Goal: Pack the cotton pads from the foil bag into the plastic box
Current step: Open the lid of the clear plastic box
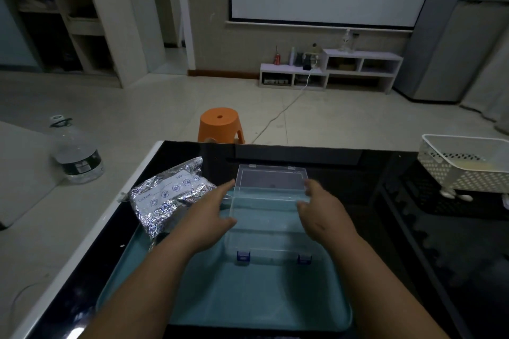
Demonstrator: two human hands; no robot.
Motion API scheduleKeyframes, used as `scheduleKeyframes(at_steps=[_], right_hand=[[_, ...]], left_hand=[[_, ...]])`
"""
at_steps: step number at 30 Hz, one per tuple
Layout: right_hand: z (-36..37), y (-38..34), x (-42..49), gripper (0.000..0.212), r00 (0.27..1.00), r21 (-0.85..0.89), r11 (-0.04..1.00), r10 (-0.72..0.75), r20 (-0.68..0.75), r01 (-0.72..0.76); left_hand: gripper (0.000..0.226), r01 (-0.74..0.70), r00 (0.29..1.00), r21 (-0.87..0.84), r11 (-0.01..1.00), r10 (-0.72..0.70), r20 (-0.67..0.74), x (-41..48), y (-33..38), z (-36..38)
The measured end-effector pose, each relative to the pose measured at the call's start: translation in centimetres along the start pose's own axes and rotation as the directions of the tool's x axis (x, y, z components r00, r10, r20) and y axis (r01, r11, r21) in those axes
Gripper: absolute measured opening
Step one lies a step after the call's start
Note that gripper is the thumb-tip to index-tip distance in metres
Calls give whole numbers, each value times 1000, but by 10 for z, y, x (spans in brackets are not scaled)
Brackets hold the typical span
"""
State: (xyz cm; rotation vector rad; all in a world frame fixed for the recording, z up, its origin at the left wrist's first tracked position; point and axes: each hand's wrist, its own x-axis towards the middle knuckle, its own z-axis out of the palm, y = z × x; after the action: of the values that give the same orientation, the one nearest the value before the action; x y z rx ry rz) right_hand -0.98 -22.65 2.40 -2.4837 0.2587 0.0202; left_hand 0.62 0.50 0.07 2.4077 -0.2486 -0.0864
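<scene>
A clear plastic box (271, 245) with two blue latches stands on a teal tray (248, 297), and its lid (271, 179) is raised at the back. The box looks empty. A crumpled foil bag (170, 195) with a white label lies to the left of it, half on the tray. My left hand (209, 217) reaches along the box's left side, fingers straight, their tips touching the lid's left edge. My right hand (322, 209) is at the right side, fingers loosely bent against the lid's right edge. No cotton pads are visible.
The tray sits on a glossy black table (413, 228). A white perforated basket (468, 165) stands at the table's far right. A large water bottle (78, 154) is on the pale surface to the left. An orange stool (220, 124) stands beyond the far edge.
</scene>
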Motion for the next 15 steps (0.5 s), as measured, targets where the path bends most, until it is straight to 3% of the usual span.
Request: scheduleKeyframes(at_steps=[3,6,10,15], right_hand=[[16,1,2,51,966,-173,984,-6,259,53],[32,1,3,52,909,-259,949,-58,412,178],[37,1,5,51,888,-301,929,-58,455,215],[34,-1,3,54,910,-268,949,-43,413,166]], left_hand=[[69,12,999,192,981,-21,46,2,-7,10],[62,14,1000,292,956,-11,-15,5,-13,11],[63,132,987,437,890,-77,-141,6,-23,2],[93,323,946,484,813,-268,-181,6,-44,-11]])
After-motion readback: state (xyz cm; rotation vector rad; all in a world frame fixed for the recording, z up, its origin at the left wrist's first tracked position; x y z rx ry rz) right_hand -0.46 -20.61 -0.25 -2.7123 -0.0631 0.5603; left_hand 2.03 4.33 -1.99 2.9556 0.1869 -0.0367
